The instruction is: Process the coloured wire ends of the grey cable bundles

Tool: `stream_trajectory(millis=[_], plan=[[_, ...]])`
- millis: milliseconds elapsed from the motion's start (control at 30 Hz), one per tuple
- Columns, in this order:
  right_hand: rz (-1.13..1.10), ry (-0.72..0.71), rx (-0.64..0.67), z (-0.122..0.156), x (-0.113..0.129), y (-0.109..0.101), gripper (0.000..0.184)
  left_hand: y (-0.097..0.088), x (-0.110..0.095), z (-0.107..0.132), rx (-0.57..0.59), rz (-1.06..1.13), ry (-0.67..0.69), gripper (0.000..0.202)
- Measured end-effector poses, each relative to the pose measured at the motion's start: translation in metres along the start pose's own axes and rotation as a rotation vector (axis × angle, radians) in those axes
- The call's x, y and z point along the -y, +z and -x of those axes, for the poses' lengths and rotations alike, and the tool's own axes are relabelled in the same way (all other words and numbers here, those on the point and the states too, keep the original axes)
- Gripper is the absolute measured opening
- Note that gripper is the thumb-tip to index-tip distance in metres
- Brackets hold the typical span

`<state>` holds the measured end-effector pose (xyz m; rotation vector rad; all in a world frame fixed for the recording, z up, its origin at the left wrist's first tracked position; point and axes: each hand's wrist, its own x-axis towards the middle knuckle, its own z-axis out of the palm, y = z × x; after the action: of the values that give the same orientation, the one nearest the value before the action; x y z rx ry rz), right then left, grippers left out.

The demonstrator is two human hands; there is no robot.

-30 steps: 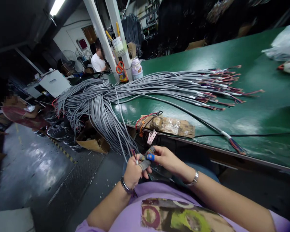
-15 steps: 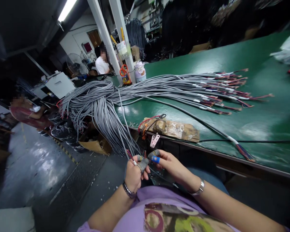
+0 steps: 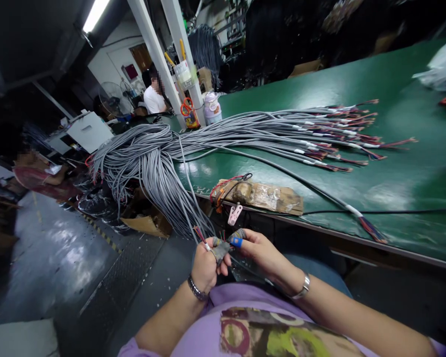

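Note:
My left hand (image 3: 206, 265) is closed around the end of a grey cable (image 3: 193, 225), whose thin coloured wires stick up past the fingers. My right hand (image 3: 259, 251), with taped fingertips, one blue, pinches at those wire ends beside the left hand. Both hands are low in front of my lap, below the table edge. The cable runs up into a large bundle of grey cables (image 3: 223, 141) that lies across the green table (image 3: 394, 183) and hangs over its left end.
A taped brown block with red and black wires (image 3: 260, 194) sits at the table's near edge. A single cable with stripped ends (image 3: 357, 213) lies to the right. A bottle (image 3: 210, 107) and scissors (image 3: 186, 106) stand by a white post. A seated person (image 3: 153, 96) is far back.
The view has shifted slightly. My hands stay together on the cable end, with only small finger movement.

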<state>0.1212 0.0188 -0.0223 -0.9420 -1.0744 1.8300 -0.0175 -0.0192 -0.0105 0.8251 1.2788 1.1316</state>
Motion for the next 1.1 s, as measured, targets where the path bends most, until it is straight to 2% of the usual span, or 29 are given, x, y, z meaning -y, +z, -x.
stream_trajectory(millis=[167, 333, 600, 767, 867, 1100], plan=[[-0.064, 0.073, 0.114, 0.000, 0.003, -0.005, 0.029, 0.001, -0.003, 0.000, 0.041, -0.048, -0.044, 0.029], [0.053, 0.024, 0.226, 0.000, 0.014, -0.007, 0.035, 0.002, -0.004, 0.002, 0.083, -0.123, -0.031, 0.028], [0.125, -0.080, 0.154, -0.001, 0.008, -0.006, 0.035, 0.003, -0.006, 0.005, 0.105, -0.184, -0.029, 0.037], [0.022, -0.035, 0.029, 0.003, -0.002, 0.002, 0.039, 0.007, 0.001, 0.006, 0.016, -0.124, 0.059, 0.034], [-0.041, -0.011, 0.019, 0.003, -0.006, 0.006, 0.040, 0.006, 0.006, 0.006, -0.016, -0.116, 0.110, 0.031], [-0.011, -0.002, 0.020, 0.001, -0.002, 0.001, 0.042, 0.003, 0.008, 0.006, -0.039, -0.089, 0.108, 0.026]])
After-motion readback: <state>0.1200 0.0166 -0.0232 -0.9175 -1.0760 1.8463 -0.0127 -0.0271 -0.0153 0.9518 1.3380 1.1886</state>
